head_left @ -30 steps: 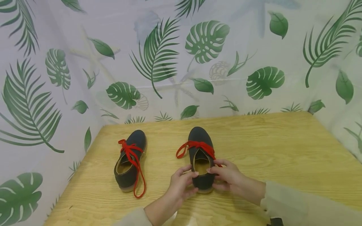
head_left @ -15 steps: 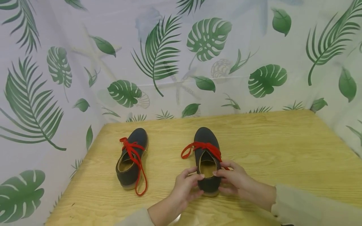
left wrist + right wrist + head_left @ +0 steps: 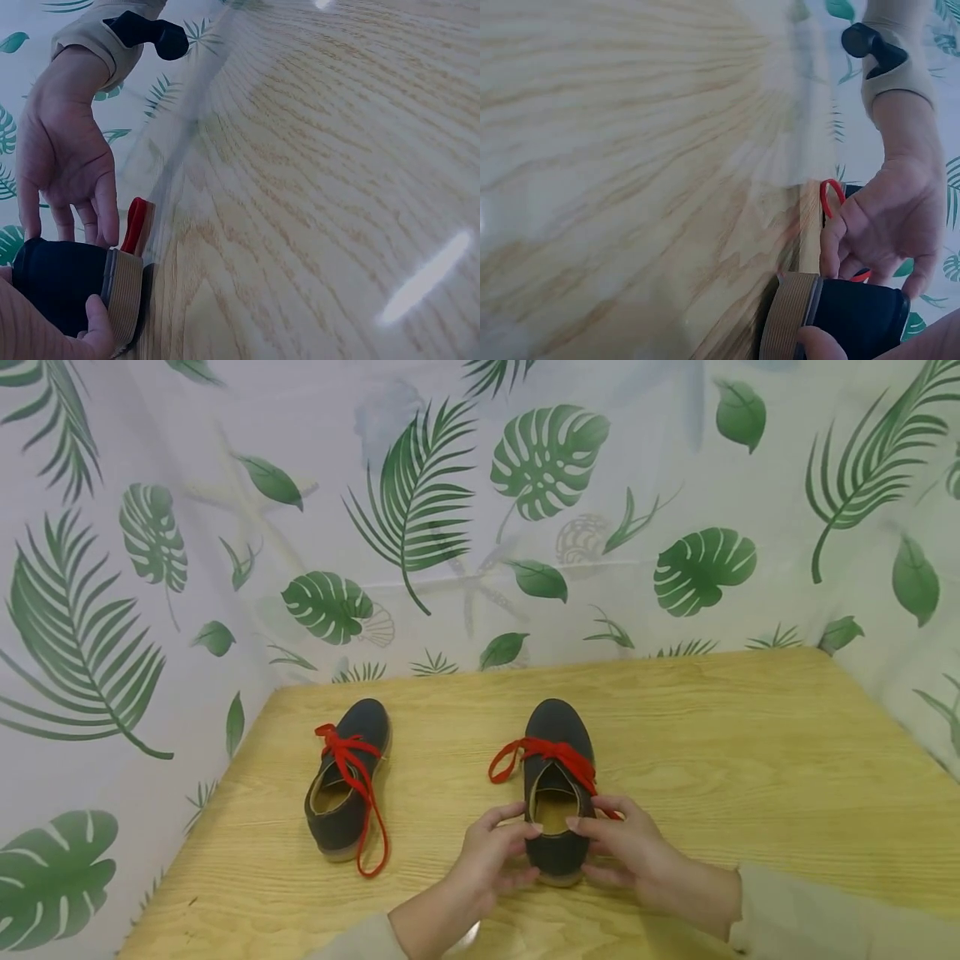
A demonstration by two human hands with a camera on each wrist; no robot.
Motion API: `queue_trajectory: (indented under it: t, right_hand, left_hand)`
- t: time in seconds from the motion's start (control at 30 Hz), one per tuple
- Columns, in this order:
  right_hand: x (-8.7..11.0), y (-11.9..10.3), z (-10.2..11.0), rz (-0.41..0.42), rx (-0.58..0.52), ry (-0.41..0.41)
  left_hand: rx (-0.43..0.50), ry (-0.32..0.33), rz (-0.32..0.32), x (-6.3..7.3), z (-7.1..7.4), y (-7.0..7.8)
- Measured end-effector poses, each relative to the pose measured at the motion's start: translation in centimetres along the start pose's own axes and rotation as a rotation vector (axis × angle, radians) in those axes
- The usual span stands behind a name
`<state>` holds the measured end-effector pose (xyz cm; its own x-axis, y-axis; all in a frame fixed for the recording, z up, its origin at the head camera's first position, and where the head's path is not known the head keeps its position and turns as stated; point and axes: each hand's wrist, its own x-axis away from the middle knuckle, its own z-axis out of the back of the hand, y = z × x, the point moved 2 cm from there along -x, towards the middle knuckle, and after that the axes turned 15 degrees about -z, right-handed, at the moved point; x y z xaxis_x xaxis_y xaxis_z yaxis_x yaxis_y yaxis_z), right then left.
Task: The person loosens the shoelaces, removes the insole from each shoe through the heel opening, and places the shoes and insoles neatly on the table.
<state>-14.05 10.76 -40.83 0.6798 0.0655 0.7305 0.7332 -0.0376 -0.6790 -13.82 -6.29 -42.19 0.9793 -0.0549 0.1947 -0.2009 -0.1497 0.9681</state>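
A dark navy shoe [image 3: 557,858] with a tan sole stands on the wooden table, toe pointing away from me. Both hands hold it at the heel. My left hand [image 3: 487,860] grips the left side, thumb at the collar's rim and fingers along the outside. On the opposite side my right hand [image 3: 633,852] grips in the same way, its thumb on the rim. A red lace [image 3: 558,753] is tied across the shoe, one loop out to the left. The left wrist view shows the heel [image 3: 56,277] between the hands, and so does the right wrist view [image 3: 859,311].
A matching navy shoe [image 3: 337,831] stands to the left, its toe also away from me, with a long red lace loop [image 3: 378,847] hanging to the table. The wooden table [image 3: 750,760] is bordered at the back and sides by a white leaf-print cloth [image 3: 465,527].
Both hands have shifted the held shoe a little to the right, away from the other shoe, and its toe has swung slightly right. The left shoe stays in place.
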Motion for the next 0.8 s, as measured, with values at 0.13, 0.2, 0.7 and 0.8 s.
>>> queue_trajectory:
  t: [0.13, 0.2, 0.7, 0.8]
  right_hand:
    - [-0.1, -0.3, 0.7, 0.072, 0.105, 0.027]
    - [-0.3, -0.8, 1.3, 0.128, 0.172, 0.060]
    - [-6.4, -9.2, 5.8, 1.444, 1.271, 0.252]
    - [-7.9, -10.6, 5.9, 1.393, 1.337, 0.195]
  left_hand:
    - [0.001, 0.026, 0.001, 0.2, -0.1, 0.1]
    - [0.029, 0.058, 0.010, 0.5, -0.4, 0.0]
    - [0.344, 0.263, 0.092, 2.5, -4.0, 1.3]
    - [0.381, 0.276, 0.100, 2.5, -4.3, 1.1]
